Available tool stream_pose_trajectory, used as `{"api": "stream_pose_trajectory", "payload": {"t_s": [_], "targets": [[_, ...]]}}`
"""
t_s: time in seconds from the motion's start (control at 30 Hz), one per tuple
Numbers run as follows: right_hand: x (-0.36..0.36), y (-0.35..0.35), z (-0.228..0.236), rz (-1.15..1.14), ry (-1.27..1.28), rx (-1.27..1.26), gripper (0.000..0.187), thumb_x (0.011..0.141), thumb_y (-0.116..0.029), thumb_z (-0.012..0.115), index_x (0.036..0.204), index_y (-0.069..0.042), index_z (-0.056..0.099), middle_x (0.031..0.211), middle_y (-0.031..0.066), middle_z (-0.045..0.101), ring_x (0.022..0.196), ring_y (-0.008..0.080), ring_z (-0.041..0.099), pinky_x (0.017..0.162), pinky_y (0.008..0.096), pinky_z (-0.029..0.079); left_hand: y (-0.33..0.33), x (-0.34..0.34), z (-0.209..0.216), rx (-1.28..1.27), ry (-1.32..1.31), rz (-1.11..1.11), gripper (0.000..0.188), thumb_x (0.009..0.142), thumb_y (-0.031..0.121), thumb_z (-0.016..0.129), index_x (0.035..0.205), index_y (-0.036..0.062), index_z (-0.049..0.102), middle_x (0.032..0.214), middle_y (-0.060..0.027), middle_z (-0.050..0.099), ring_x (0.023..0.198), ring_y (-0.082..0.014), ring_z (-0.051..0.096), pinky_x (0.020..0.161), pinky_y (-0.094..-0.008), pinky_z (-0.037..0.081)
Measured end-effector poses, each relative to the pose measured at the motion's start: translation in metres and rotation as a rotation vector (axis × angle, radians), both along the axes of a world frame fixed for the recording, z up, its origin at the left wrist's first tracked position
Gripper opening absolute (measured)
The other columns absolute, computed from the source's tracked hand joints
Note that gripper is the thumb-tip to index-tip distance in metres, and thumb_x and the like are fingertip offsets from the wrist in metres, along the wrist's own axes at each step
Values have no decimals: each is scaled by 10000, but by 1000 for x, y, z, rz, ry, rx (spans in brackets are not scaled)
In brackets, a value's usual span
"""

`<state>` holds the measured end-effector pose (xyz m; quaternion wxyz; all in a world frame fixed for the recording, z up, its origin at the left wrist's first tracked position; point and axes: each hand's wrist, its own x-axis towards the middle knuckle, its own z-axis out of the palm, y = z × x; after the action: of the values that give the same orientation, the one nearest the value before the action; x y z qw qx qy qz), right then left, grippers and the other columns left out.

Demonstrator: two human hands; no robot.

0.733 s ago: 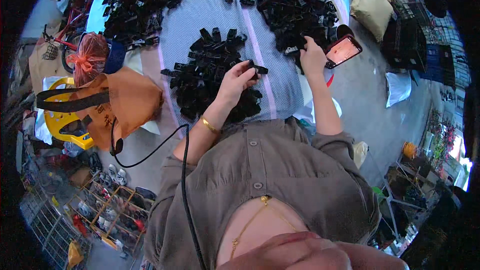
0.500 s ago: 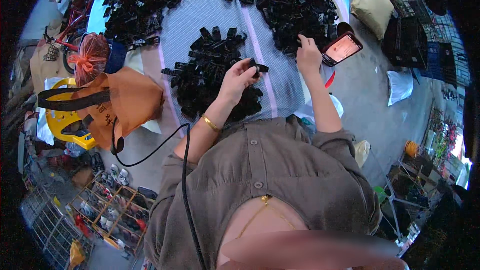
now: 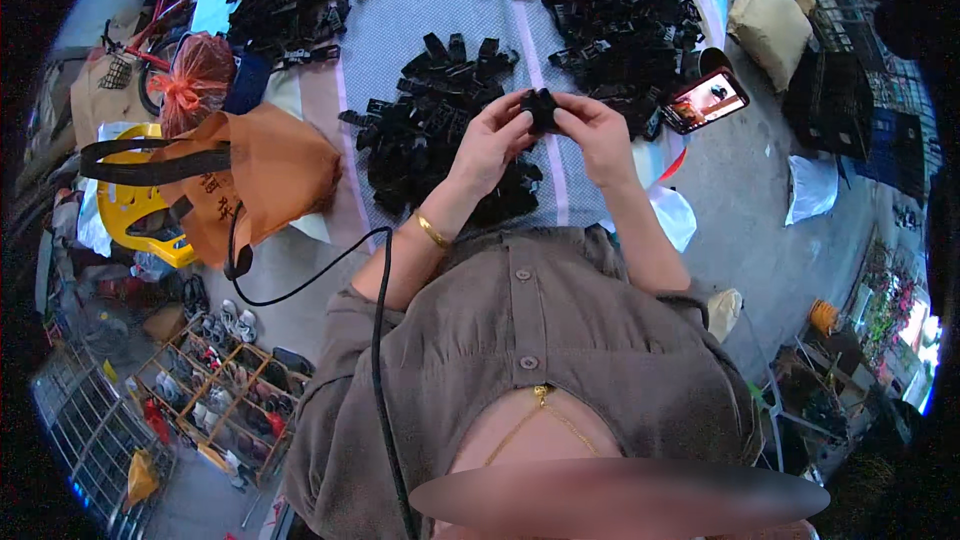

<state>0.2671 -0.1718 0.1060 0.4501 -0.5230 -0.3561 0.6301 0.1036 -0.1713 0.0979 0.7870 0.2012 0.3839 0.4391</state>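
Observation:
My left hand (image 3: 488,148) and my right hand (image 3: 602,144) meet over the cloth-covered work surface, fingers closed on small black plastic pieces (image 3: 541,111). Their exact kind, and how many pieces are between my fingertips, cannot be made out. Beneath and beside my left hand spreads a near heap of similar black pieces (image 3: 428,135). A larger heap of black pieces (image 3: 625,25) lies beyond my right hand, and another heap (image 3: 285,5) sits at the far left. Pale dotted cloth (image 3: 400,20) with pinkish stripes shows between the heaps.
A lit phone (image 3: 708,101) stands tilted right of my right hand. To the left are an orange-brown bag (image 3: 275,175), a yellow plastic stool (image 3: 130,205) and a tied red plastic bag (image 3: 198,85). A black cable (image 3: 378,360) runs past my left arm. Cushions (image 3: 770,28) lie at the right.
My right hand has come from the right heap back to the middle and joined my left hand at the black pieces. The phone's screen picture differs, and the whole view has shifted slightly.

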Motion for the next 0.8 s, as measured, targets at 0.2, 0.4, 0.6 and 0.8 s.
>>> {"api": "stream_pose_trajectory", "payload": {"t_s": [0.2, 0.4, 0.6, 0.8], "targets": [[-6, -3, 0, -16, 43, -18, 221, 794, -38, 602, 1004, 29, 611, 903, 60, 624, 796, 112, 577, 735, 227, 466, -3, -7, -5, 159, 144, -45, 371, 862, 45, 513, 1229, 33, 459, 1045, -48, 566, 881, -106, 559, 761, -233, 474], [-9, -9, -4, 32, -80, 167, 193, 825, 10, 534, 1002, 60, 590, 925, 83, 613, 840, 145, 590, 764, 260, 484, -8, -7, 4, 217, 214, -55, 347, 847, 55, 527, 1188, 3, 495, 1050, -63, 580, 888, -112, 562, 774, -251, 477], [-12, -5, 4, 20, -78, 80, 207, 820, 4, 545, 1014, 59, 589, 962, 78, 601, 851, 135, 582, 767, 253, 479, -7, -6, 7, 146, 161, -25, 358, 861, 52, 510, 1215, 20, 470, 1026, -51, 570, 889, -105, 551, 787, -240, 468], [-16, -5, 13, 52, -246, 237, 227, 791, 7, 590, 1014, 50, 592, 1016, 77, 578, 871, 123, 568, 749, 237, 473, -4, -7, 16, 142, 269, -25, 332, 848, 41, 525, 1178, 9, 500, 1031, -72, 575, 871, -124, 567, 751, -272, 500]]}}
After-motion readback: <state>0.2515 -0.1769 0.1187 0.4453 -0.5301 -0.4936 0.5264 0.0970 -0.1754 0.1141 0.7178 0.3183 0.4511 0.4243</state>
